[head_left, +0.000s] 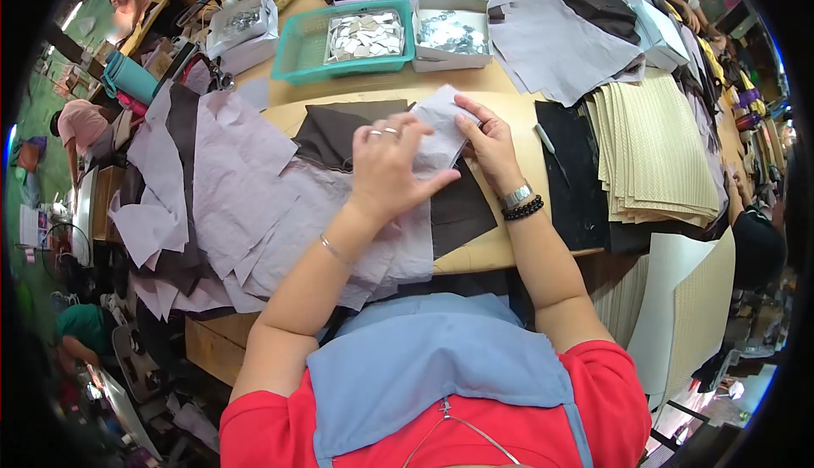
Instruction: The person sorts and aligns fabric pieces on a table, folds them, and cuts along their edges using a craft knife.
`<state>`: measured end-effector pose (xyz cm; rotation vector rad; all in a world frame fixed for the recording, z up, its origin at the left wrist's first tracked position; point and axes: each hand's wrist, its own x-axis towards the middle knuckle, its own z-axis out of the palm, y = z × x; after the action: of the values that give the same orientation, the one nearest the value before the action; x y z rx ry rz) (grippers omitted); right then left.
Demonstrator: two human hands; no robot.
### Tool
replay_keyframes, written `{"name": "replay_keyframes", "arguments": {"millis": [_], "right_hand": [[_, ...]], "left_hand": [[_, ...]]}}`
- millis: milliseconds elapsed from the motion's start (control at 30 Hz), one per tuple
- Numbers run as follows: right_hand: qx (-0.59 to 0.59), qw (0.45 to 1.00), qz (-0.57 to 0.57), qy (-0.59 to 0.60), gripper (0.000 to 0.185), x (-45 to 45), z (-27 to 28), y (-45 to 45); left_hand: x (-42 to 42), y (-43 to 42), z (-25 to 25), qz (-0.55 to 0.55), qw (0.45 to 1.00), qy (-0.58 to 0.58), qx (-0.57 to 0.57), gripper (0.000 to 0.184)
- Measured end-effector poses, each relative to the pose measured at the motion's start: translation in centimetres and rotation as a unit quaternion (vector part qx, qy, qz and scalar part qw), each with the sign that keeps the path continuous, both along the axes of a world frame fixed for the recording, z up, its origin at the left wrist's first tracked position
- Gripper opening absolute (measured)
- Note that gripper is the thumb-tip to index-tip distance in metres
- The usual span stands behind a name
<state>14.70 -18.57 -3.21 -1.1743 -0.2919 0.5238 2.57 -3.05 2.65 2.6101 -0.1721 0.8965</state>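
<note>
My right hand (490,144) pinches a small light grey fabric piece (439,133) by its right edge, thumb in front, raised over the worktable. Just left of that piece hovers my left hand (388,158), slightly blurred, its thumb stretched away from the bent fingers and nothing visibly held. Beneath the hands lie a dark brown fabric piece (326,129) and another dark piece (462,214). Overlapping light grey fabric pieces (246,154) spread over the table's left side and down its front edge.
A teal basket (297,52) holds small white pieces; beside it stands a white box (454,57) of metallic parts. Stacked cream textured sheets (653,146) are at right, near a pointed hand tool (547,142) on a black sheet (568,188). Other people work at both sides.
</note>
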Motion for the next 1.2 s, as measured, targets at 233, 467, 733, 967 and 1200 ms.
{"name": "replay_keyframes", "arguments": {"millis": [233,467,733,967,1200], "right_hand": [[0.043,0.996,-0.033,-0.068,0.072,-0.5,0.9,0.3],[-0.196,0.954,-0.099,-0.205,0.1,-0.6,1.2,0.0],[-0.139,0.922,-0.041,-0.36,0.065,-4.2,3.8,0.6],[0.07,0.994,-0.082,0.026,0.028,-5.5,3.1,1.7],[0.146,0.985,0.072,0.052,0.028,-7.9,8.4,0.2]], "left_hand": [[-0.4,0.1,-2.4,0.0,0.981,0.159,-0.113,0.01],[0.6,2.6,-4.1,-0.049,0.796,0.08,-0.598,0.014],[-0.6,0.4,-2.4,-0.117,0.971,-0.018,-0.208,0.01],[-1.1,0.6,-3.1,-0.17,0.9,0.006,-0.401,0.029],[1.6,6.2,-1.6,-0.341,0.463,0.3,-0.761,0.046]]}}
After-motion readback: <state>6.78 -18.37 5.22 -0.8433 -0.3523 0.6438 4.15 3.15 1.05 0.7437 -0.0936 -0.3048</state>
